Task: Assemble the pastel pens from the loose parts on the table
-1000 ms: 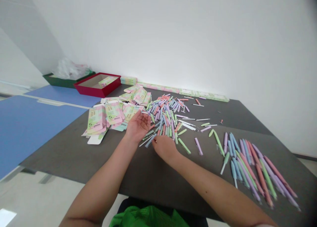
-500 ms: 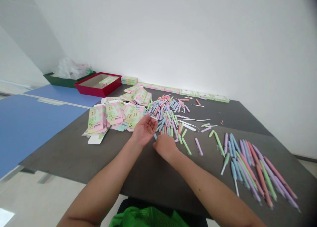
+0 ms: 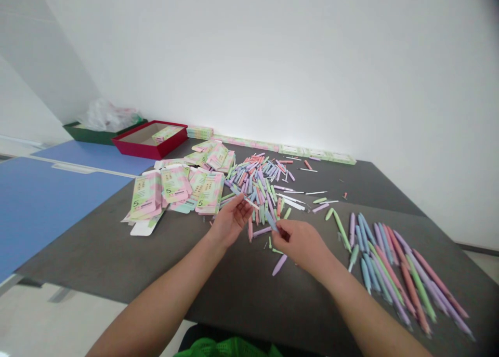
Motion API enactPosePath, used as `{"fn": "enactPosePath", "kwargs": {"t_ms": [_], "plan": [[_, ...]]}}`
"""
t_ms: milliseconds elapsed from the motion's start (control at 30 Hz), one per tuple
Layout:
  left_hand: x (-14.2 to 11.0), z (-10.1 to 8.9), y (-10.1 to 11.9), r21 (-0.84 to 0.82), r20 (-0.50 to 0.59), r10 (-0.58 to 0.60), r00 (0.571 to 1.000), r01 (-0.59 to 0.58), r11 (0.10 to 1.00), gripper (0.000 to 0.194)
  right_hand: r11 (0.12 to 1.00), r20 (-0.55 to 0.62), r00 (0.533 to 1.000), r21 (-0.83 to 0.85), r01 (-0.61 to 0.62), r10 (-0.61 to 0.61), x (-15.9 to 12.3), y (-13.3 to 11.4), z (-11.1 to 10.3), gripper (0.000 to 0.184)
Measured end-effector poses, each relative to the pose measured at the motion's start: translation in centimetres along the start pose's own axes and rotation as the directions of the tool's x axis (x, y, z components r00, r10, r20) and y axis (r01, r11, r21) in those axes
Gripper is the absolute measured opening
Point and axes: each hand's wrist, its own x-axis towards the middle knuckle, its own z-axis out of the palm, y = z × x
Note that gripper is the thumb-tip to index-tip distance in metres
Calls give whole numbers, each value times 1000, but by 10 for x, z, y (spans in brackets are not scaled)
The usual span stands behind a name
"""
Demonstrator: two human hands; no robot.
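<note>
Left hand (image 3: 231, 221) palm-up; right hand (image 3: 298, 244) — pinching blue pen barrel (image 3: 271, 221)

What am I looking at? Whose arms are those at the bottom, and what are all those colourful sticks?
These pictures come from a camera worn on a person's head, so you see what they see. Those arms are theirs! The right hand pinches a pale blue pen piece, and the left hand is open beside it. On the dark table lies a big heap of pastel pen pieces, with neater rows of pens to the right. The flat printed cardboard boxes lie to the left.
</note>
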Motion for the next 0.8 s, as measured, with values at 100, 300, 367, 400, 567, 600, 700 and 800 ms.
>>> {"fn": "enactPosePath", "kwargs": {"t_ms": [100,300,367,400,567,600,700,800], "plan": [[-2,0,-6,66,-3,26,1000,-26,998,7,999,20,1000,-30,8,-8,-1,-2,1,20],[-5,0,-13,292,65,117,991,-131,947,10,991,8,1000,-134,5,-4,2,0,7,16],[-7,2,-13,387,76,149,986,-167,907,10,985,-5,1000,-173,9,-10,2,2,8,15],[-8,4,-14,428,93,155,984,-180,886,10,982,-10,1000,-187,14,-16,2,3,9,14],[-15,8,-16,524,196,115,974,-203,827,11,980,-48,996,-192,59,-70,1,8,15,16],[-15,7,-16,526,193,111,975,-198,827,11,982,-65,995,-178,65,-77,0,9,17,18],[-15,6,-16,527,182,114,977,-195,827,11,993,-139,989,-117,34,-50,-4,9,25,24],[-14,5,-16,516,186,116,976,-198,834,9,995,-168,986,-95,-11,-5,-9,6,32,30]]}}
